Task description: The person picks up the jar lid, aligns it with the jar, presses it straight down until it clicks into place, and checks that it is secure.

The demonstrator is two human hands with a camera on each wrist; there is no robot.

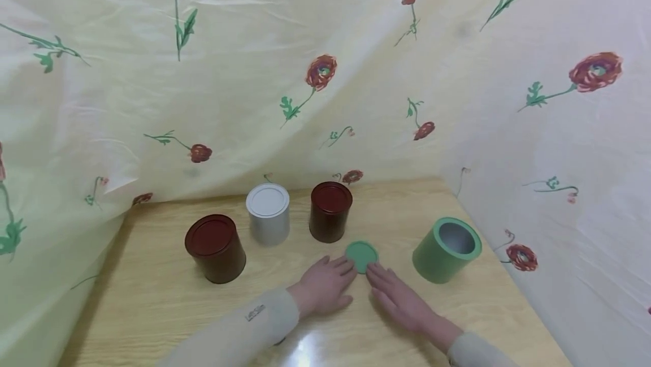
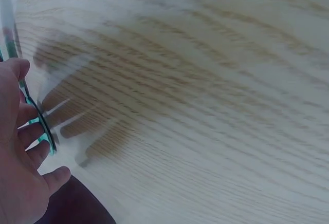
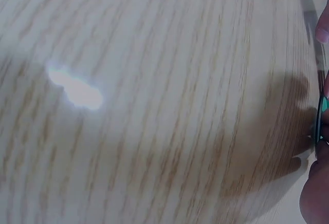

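A round green lid point(image 1: 361, 256) lies near the middle of the wooden table. My left hand point(image 1: 325, 286) reaches it from the left, palm down, fingertips at its left rim. The left wrist view shows that hand point(image 2: 19, 147) with spread, slightly bent fingers against the green edge. From the lower right, my right hand point(image 1: 399, 298) stretches its fingers to the lid's near right rim. Only part of the right hand point(image 3: 320, 167) enters the right wrist view, at the far right edge. To the right, a green can point(image 1: 438, 259) stands with its top uncovered and grey inside.
Behind the lid stand a lidded dark red can point(image 1: 329, 217) and a lidded white can point(image 1: 269, 223). Another lidded dark red can point(image 1: 217, 259) is at the left. A flowered cloth point(image 1: 244, 90) hangs behind the table point(image 1: 152, 299) and along its sides.
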